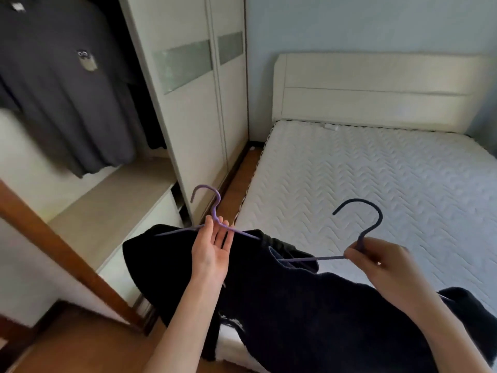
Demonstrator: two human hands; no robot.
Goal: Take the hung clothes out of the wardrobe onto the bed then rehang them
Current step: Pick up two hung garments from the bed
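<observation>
Holding two loaded hangers over the bed's near left corner, I record:

1. Bed (376, 184): bare white quilted mattress, cream headboard (376, 90) at its far edge against a pale blue wall.
2. Wardrobe (193, 130): cream sliding doors with frosted panels, beside the bed's left edge. The left section stands open.
3. Grey T-shirt (67, 90): hanging inside the open section, small owl motif on the chest, above a pale shelf.
4. Dark clothes (282, 305): black and navy fabric on the two hangers, draped across the near left corner of the mattress and over its near edge.
5. Dark hanger (376, 214): navy, hook up, above the mattress near its near edge. One shoulder bar runs into the navy fabric.
6. Lilac hanger (212, 200): hook up, at the bed's left edge, with its bars in the black fabric.
7. My right hand (382, 265): fingers curled, pinching the dark hanger's neck just under the hook.
8. My left hand (212, 249): palm up, thumb and forefinger nipping the lilac hanger's neck, the other fingers nearly straight.
</observation>
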